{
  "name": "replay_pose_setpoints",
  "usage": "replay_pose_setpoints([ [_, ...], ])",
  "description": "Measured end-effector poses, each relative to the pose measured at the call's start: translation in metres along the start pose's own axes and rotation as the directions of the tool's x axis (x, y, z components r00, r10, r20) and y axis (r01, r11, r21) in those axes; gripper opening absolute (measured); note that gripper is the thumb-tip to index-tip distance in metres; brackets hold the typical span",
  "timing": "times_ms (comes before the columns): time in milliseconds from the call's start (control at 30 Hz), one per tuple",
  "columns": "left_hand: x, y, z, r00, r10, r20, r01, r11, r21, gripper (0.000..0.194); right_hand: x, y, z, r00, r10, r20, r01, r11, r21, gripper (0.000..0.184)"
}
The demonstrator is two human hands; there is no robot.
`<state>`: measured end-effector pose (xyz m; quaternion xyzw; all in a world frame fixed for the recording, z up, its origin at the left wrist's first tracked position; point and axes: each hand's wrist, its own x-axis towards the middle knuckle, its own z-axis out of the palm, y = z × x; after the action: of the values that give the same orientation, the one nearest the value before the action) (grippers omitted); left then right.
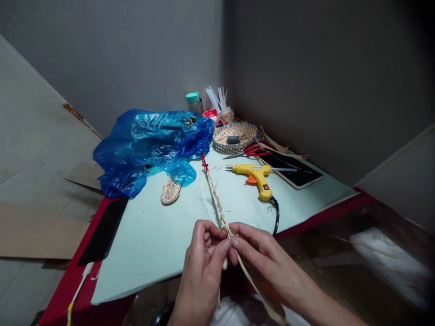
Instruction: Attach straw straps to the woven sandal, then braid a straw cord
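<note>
A pale straw braid (216,194) runs from a red tie (205,164) on the table down to my fingers, at the near table edge. My left hand (208,260) pinches the lower end of the braid between thumb and fingers. Pressed close beside it, my right hand (260,251) also grips the strands there. Loose flat strands (253,285) hang below both hands toward my lap. Left of the braid, a woven straw sole-shaped piece (170,191) lies partly under a blue plastic bag (149,140).
On the right lie a yellow glue gun (256,174) with a black cord, red-handled scissors (253,150) and a dark tablet (292,170). Behind stand a woven basket (220,144), a cup (226,116) of glue sticks and a green-lidded bottle (193,103). A black phone-like slab (103,231) lies left.
</note>
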<state>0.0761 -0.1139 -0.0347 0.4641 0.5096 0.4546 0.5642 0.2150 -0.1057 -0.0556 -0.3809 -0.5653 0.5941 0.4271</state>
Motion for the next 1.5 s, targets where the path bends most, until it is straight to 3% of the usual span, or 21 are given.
replay_pose_setpoints([
  [200, 0.005, -0.001, -0.003, 0.987, -0.121, 0.101, 0.137, 0.978, -0.159, 0.020, -0.009, -0.012, -0.010, 0.996, -0.066, 0.051, 0.080, 0.939, -0.333, 0.024],
  [367, 0.006, -0.005, -0.009, 0.966, -0.202, 0.163, 0.238, 0.939, -0.247, 0.028, -0.015, -0.014, -0.017, 0.990, -0.100, 0.099, 0.140, 0.745, -0.652, 0.025],
  [467, 0.007, -0.007, -0.010, 0.960, -0.238, 0.147, 0.264, 0.944, -0.196, 0.023, -0.018, -0.010, -0.018, 0.993, -0.096, 0.068, 0.112, 0.590, -0.800, 0.022],
  [533, 0.007, -0.008, -0.010, 0.957, -0.261, 0.126, 0.277, 0.951, -0.137, 0.024, -0.021, -0.010, -0.017, 0.983, -0.159, 0.089, 0.162, 0.534, -0.830, 0.018],
  [667, 0.005, -0.008, -0.004, 0.968, -0.249, 0.013, 0.249, 0.964, -0.093, 0.026, -0.028, -0.009, -0.009, 0.900, -0.409, 0.151, 0.348, 0.466, -0.814, 0.027],
  [800, -0.004, -0.006, 0.002, 0.972, -0.229, -0.051, 0.222, 0.968, -0.120, 0.021, -0.027, 0.000, 0.005, 0.737, -0.658, 0.157, 0.458, 0.315, -0.831, 0.026],
  [867, -0.008, -0.007, 0.002, 0.961, -0.268, -0.062, 0.253, 0.950, -0.181, 0.024, -0.026, 0.004, 0.009, 0.696, -0.691, 0.195, 0.470, 0.234, -0.851, 0.029],
  [933, -0.010, -0.009, 0.000, 0.958, -0.277, -0.072, 0.254, 0.939, -0.231, 0.028, -0.026, 0.003, 0.008, 0.696, -0.676, 0.243, 0.486, 0.194, -0.852, 0.031],
  [1000, -0.011, -0.010, -0.004, 0.963, -0.260, -0.073, 0.233, 0.936, -0.263, 0.028, -0.027, -0.004, 0.003, 0.740, -0.625, 0.247, 0.492, 0.253, -0.833, 0.027],
  [1067, -0.012, -0.010, -0.008, 0.967, -0.248, -0.062, 0.220, 0.931, -0.290, 0.026, -0.027, -0.015, -0.003, 0.810, -0.559, 0.179, 0.454, 0.404, -0.794, 0.023],
  [1167, -0.013, -0.007, -0.010, 0.973, -0.227, -0.047, 0.200, 0.925, -0.323, 0.024, -0.024, -0.028, -0.007, 0.924, -0.381, 0.017, 0.288, 0.668, -0.686, 0.026],
  [1233, -0.014, -0.004, -0.010, 0.979, -0.201, -0.034, 0.179, 0.927, -0.330, 0.023, -0.018, -0.029, -0.005, 0.978, -0.206, -0.009, 0.163, 0.799, -0.579, 0.027],
  [1367, -0.014, -0.002, -0.008, 0.982, -0.182, -0.041, 0.162, 0.940, -0.300, 0.025, -0.007, -0.022, 0.002, 0.998, 0.028, 0.058, -0.003, 0.917, -0.398, 0.027],
  [1500, -0.016, -0.002, -0.006, 0.985, -0.170, -0.042, 0.158, 0.965, -0.211, 0.032, -0.001, -0.011, 0.002, 0.994, 0.095, 0.052, -0.070, 0.930, -0.360, 0.026],
])
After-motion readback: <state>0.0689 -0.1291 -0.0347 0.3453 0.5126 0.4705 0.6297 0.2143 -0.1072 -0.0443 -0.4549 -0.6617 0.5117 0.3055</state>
